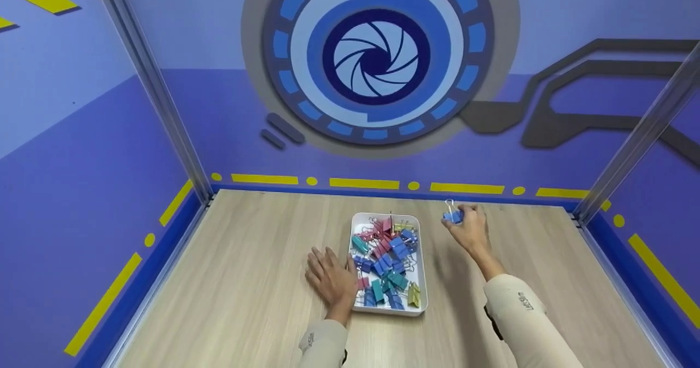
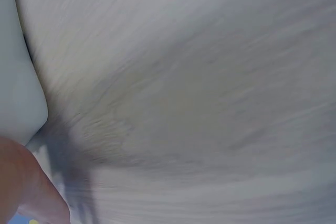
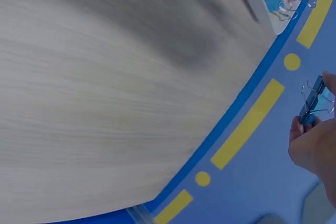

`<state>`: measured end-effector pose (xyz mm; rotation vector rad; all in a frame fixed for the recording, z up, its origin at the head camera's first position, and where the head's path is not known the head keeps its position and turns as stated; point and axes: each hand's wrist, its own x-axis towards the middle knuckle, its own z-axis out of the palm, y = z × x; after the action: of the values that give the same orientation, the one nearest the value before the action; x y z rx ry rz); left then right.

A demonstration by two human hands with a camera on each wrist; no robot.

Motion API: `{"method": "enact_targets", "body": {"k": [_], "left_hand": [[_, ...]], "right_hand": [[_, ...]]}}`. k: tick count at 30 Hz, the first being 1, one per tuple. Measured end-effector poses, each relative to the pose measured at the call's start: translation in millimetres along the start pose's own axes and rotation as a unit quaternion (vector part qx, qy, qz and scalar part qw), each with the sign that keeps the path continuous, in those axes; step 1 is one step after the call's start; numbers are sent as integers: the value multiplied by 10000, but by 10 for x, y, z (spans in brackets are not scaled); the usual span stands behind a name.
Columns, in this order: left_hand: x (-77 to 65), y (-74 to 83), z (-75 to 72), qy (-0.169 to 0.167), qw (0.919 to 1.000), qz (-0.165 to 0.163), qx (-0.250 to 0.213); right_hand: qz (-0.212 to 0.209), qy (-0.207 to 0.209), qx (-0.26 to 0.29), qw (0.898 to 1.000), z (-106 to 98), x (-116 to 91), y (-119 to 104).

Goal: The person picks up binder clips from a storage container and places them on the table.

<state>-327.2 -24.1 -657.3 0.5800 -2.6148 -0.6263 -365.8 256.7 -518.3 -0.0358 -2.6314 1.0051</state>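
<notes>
I see the right hand (image 1: 473, 232) pinching one blue clip (image 1: 454, 217) up, right of the white tray (image 1: 389, 312), likely by its body so the wire handle (image 1: 450, 204) sits clear. Left hand (image 1: 332, 278) holds nothing, fingers spread, thumb at tray's left rim, presumably steadying it.

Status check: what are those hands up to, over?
Right hand holds blue binder clip, right of white tray. Left hand at tray's left edge. Nothing visibly blocking the clip.
</notes>
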Motion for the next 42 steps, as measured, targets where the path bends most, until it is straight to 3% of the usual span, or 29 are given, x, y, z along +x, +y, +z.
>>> {"method": "enact_targets", "body": {"k": [6,12,17,26,42], "left_hand": [[-10,-35,-7,-51,9999,-60,-137],[-21,-29,16,58,9999,-56,-90],[-30,-25,15,31,9999,-82,-83],[-30,-29,22,46,9999,-118,-71],[-6,2,25,18,9999,-98,-81]], "right_hand": [[443,-245,-348,9981,-82,-170,360],[596,-727,-686,9932,-66,-390,660],[642,-897,-894,9899,-17,-554,843],[743,-1207,-1186,9828,-11,-665,1060],[695,-1200,-1304,9817,-66,-699,1229]]}}
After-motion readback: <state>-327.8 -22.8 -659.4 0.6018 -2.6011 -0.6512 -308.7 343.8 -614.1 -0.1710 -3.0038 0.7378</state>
